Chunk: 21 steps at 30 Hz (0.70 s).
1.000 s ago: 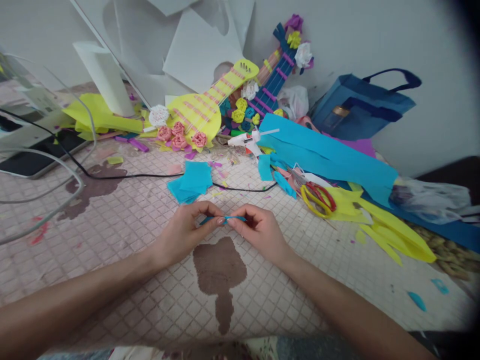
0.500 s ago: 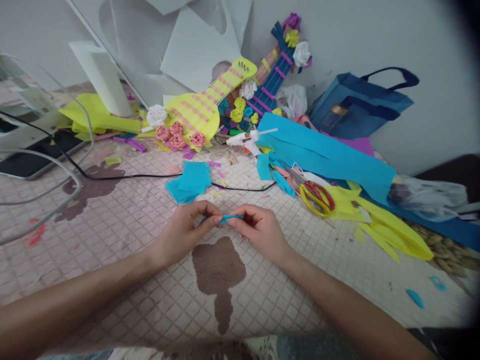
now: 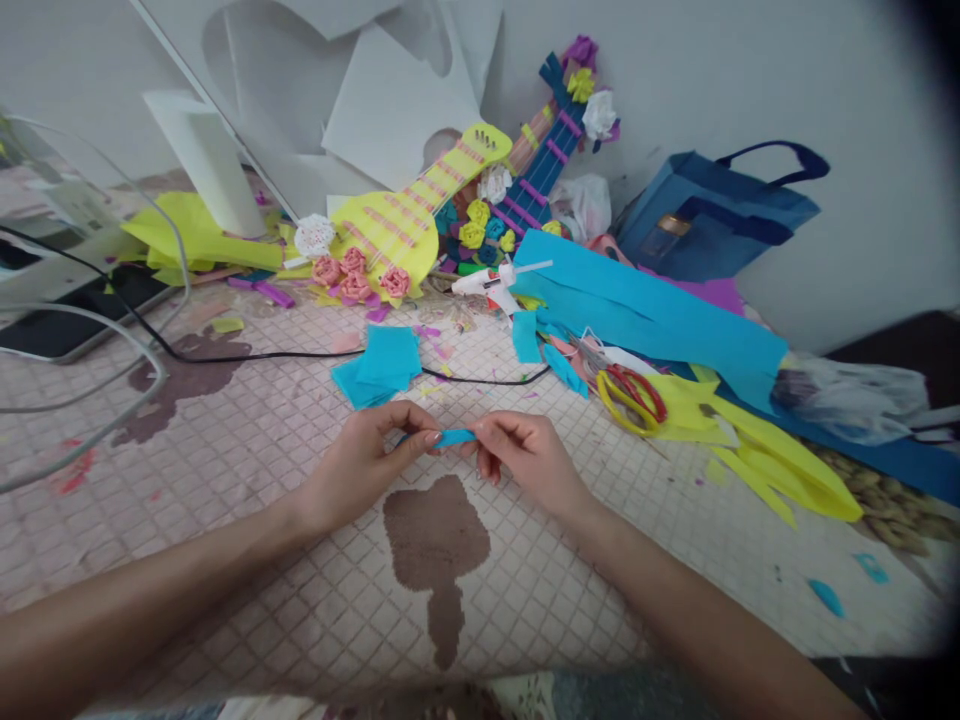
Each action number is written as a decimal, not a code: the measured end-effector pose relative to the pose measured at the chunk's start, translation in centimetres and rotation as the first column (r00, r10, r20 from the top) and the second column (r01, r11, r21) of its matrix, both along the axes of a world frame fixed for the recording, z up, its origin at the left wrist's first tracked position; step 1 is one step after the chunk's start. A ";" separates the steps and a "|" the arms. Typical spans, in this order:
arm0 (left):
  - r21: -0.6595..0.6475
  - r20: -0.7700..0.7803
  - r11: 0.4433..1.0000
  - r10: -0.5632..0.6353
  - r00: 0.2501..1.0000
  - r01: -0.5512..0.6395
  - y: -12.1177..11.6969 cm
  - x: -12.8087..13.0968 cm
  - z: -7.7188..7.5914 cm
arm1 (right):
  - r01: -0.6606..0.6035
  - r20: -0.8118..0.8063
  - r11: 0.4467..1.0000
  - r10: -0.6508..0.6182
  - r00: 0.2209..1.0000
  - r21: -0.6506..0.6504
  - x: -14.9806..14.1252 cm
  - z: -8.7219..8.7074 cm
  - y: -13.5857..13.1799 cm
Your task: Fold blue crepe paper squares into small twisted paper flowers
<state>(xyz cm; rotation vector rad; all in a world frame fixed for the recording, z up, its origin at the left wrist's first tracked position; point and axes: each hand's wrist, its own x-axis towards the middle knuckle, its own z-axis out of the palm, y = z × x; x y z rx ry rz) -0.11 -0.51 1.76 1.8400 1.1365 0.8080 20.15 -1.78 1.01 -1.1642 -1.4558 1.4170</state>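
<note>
A small rolled or folded strip of blue crepe paper (image 3: pixel 454 437) is stretched between my two hands over the table. My left hand (image 3: pixel 386 445) pinches its left end between thumb and fingers. At the other end, my right hand (image 3: pixel 519 450) has its thumb and forefinger closed on the paper, with the other fingers curled beneath. Part of the paper is hidden behind my fingers. Just beyond my left hand lies a stack of blue paper squares (image 3: pixel 388 358).
A black cord (image 3: pixel 300 353) crosses behind the hands. Farther back are a glue gun (image 3: pixel 487 284), a yellow paper guitar (image 3: pixel 397 225) and a blue one (image 3: pixel 541 165). Scissors (image 3: pixel 631 398), yellow paper (image 3: pixel 795 460) and a long blue sheet (image 3: pixel 652 315) lie on the right.
My right hand has shifted its fingers on the strip's right end, and its lower fingers now show curled below. My left hand keeps its pinch. The view has moved slightly.
</note>
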 end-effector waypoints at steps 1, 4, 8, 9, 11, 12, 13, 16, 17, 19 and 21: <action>-0.002 -0.002 1.000 0.000 1.000 0.000 0.0 0.0 0.0 | -0.021 -0.020 1.000 0.021 1.000 -0.006 0.1 0.0 0.1; -0.004 -0.009 1.000 0.003 1.000 -0.003 0.0 -0.1 0.1 | -0.061 -0.038 0.998 0.061 0.997 0.001 0.4 0.0 0.3; -0.005 -0.016 1.000 -0.001 1.000 0.001 0.0 -0.2 0.4 | -0.013 0.073 0.998 0.009 0.997 0.053 0.4 0.1 0.2; -0.003 -0.015 1.000 -0.002 1.000 0.002 -0.1 -0.1 0.5 | -0.005 0.095 0.998 0.000 0.995 0.060 0.4 0.2 0.1; 0.004 -0.010 1.000 0.002 1.000 -0.002 -0.2 -0.1 0.6 | -0.011 0.105 0.998 0.005 0.994 0.062 0.2 0.2 0.0; 0.009 -0.007 1.000 0.004 1.000 -0.004 -0.3 0.0 0.6 | -0.022 0.096 0.998 0.015 0.995 0.067 0.1 0.3 0.0; 0.015 -0.007 1.000 0.008 1.000 -0.008 -0.4 0.0 0.6 | -0.034 0.083 0.997 0.027 0.996 0.076 0.0 0.3 -0.1; 0.042 -0.021 0.999 0.000 1.000 0.001 -0.7 0.1 0.6 | -0.081 0.110 0.991 0.069 0.992 0.106 -0.3 0.2 -0.2; 0.049 -0.026 0.999 -0.010 1.000 0.011 -0.8 0.1 0.6 | -0.092 0.143 0.989 0.075 0.987 0.116 -0.4 0.1 -0.2; 0.045 -0.021 0.998 -0.031 0.999 0.032 -0.9 0.0 0.4 | -0.084 0.208 0.986 0.053 0.977 0.146 -0.5 0.1 -0.3; 0.011 0.014 0.999 -0.038 0.999 0.038 -0.8 0.0 0.2 | -0.051 0.235 0.981 0.006 0.972 0.186 -0.5 0.1 -0.3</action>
